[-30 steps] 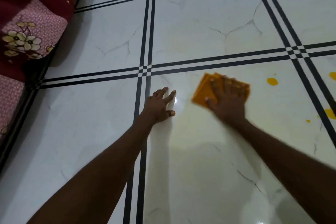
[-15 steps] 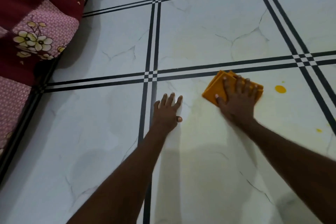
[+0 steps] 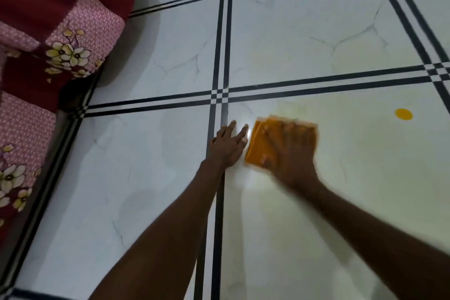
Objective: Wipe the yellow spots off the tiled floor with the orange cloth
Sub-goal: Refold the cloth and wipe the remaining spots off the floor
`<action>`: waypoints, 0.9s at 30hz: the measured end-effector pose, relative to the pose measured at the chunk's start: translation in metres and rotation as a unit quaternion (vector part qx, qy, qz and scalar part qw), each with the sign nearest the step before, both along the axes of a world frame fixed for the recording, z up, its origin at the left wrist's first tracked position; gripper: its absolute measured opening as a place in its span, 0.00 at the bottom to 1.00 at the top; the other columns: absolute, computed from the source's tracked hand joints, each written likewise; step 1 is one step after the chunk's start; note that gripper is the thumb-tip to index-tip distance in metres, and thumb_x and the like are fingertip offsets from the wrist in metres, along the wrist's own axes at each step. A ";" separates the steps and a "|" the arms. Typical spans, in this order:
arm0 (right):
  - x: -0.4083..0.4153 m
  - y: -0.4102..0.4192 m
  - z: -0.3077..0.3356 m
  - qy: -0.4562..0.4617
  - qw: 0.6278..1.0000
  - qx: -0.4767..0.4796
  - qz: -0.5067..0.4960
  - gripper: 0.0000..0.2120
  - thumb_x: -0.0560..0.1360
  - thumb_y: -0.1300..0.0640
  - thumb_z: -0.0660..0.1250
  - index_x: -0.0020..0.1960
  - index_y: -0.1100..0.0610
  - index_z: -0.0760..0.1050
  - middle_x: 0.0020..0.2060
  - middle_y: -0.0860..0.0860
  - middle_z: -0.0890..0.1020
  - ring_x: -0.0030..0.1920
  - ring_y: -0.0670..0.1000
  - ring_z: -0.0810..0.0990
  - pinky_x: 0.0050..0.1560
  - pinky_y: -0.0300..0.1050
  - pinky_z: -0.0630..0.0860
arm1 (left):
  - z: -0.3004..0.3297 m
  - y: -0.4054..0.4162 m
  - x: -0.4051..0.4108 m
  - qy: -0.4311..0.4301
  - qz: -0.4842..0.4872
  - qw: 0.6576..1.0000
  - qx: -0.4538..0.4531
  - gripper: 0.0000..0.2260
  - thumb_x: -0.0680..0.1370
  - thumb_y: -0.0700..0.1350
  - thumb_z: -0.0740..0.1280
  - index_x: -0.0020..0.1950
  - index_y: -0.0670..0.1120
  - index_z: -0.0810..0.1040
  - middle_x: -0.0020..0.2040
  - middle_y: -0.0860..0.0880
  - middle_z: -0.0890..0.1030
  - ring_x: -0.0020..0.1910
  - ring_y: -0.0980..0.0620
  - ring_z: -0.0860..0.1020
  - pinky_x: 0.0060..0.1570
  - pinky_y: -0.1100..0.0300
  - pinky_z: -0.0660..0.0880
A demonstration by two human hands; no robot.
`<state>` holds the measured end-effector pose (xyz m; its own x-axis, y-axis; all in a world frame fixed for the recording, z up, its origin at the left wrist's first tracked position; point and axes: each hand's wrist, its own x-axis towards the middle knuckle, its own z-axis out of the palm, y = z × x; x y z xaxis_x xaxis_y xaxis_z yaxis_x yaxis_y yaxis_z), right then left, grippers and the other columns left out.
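A folded orange cloth (image 3: 258,146) lies flat on the white tiled floor (image 3: 341,178). My right hand (image 3: 292,153) presses down on it with fingers spread, blurred by motion. Just left of the cloth, my left hand (image 3: 227,145) rests flat on the floor beside the black tile line, fingers apart, holding nothing. One round yellow spot (image 3: 403,114) sits on the same tile, well to the right of the cloth. A faint yellowish smear covers the tile around the cloth.
A bed or mattress with a red and pink flowered cover (image 3: 60,31) fills the left side, its dark frame (image 3: 48,190) along the floor. Black double lines (image 3: 316,84) cross the floor between tiles.
My right hand slid the cloth leftward, away from the yellow spot, until it nearly touches my left hand. The view shifted right and down; the left hand stayed planted.
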<state>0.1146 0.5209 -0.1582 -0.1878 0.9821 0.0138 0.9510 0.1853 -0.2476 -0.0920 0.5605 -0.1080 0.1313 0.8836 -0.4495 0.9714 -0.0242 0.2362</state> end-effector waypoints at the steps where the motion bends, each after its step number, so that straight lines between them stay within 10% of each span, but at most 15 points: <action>1: -0.015 -0.042 0.000 0.010 0.999 0.004 0.048 0.35 0.80 0.33 0.52 0.82 0.47 0.56 0.82 0.60 0.54 0.81 0.67 0.50 0.77 0.72 0.49 | 0.003 0.001 0.002 -0.009 0.008 1.000 -0.008 0.23 0.85 0.57 0.47 0.80 0.61 0.49 0.82 0.51 0.45 0.81 0.46 0.43 0.75 0.40 0.45; 6: 0.034 -0.147 0.002 0.011 0.990 -0.019 0.139 0.39 0.76 0.31 0.58 0.82 0.45 0.55 0.82 0.57 0.56 0.82 0.64 0.50 0.76 0.73 0.54 | 0.010 -0.004 0.009 0.046 -0.018 0.998 -0.024 0.29 0.83 0.62 0.50 0.81 0.60 0.43 0.82 0.50 0.39 0.81 0.44 0.40 0.76 0.40 0.45; 15: 0.120 0.021 0.002 -0.013 0.993 -0.005 -0.117 0.41 0.74 0.29 0.52 0.81 0.47 0.59 0.79 0.62 0.62 0.78 0.69 0.59 0.75 0.72 0.50 | -0.019 -0.020 0.046 0.054 0.019 0.991 0.123 0.34 0.80 0.60 0.57 0.82 0.51 0.48 0.82 0.43 0.47 0.81 0.42 0.45 0.76 0.39 0.48; 21: 0.078 -0.026 -0.002 -0.007 0.996 0.012 0.085 0.38 0.78 0.29 0.52 0.83 0.42 0.48 0.83 0.56 0.53 0.82 0.62 0.48 0.79 0.68 0.45 | -0.018 0.001 0.098 -0.047 -0.073 0.981 0.176 0.30 0.81 0.58 0.46 0.82 0.49 0.53 0.81 0.41 0.53 0.81 0.42 0.50 0.77 0.42 0.53; 27: 0.232 0.021 0.003 -0.023 0.977 0.005 -0.210 0.36 0.78 0.31 0.50 0.83 0.42 0.49 0.81 0.56 0.59 0.80 0.64 0.55 0.77 0.68 0.50 | -0.016 0.043 0.146 0.069 -0.180 0.979 0.061 0.44 0.77 0.69 0.58 0.82 0.47 0.42 0.81 0.41 0.40 0.81 0.41 0.44 0.78 0.43 0.49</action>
